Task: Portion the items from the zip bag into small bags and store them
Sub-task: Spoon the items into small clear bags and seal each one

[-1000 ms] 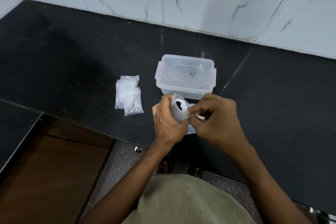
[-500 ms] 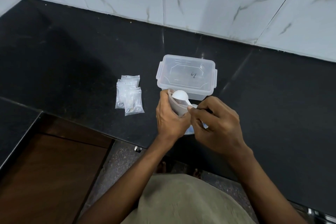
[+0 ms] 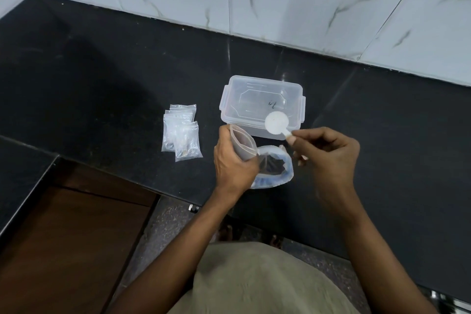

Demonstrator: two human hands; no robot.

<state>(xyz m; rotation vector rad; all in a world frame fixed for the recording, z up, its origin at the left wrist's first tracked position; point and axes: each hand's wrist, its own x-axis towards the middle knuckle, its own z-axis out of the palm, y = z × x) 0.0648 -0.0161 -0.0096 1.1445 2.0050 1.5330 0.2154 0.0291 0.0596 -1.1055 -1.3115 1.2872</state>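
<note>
My left hand [image 3: 233, 163] grips a small clear bag [image 3: 244, 142], held upright with its mouth open. My right hand [image 3: 328, 153] pinches the handle of a white plastic scoop [image 3: 276, 123]; the empty bowl of the scoop is lifted over the front edge of the container. Between my hands the zip bag [image 3: 274, 168] lies on the black counter [image 3: 102, 89] with its blue-rimmed mouth open and dark items inside. Several filled small bags [image 3: 181, 132] lie in a pile to the left.
A clear plastic container [image 3: 262, 104] with its lid on stands just behind my hands. A white marble-tiled wall [image 3: 280, 0] rises behind the counter. The counter edge runs in front of me, with a brown wooden cabinet [image 3: 63, 237] below on the left.
My right hand has drawn the scoop out of the small bag and moved it up and to the right. The scoop's dark load is gone. The zip bag is now uncovered between my hands.
</note>
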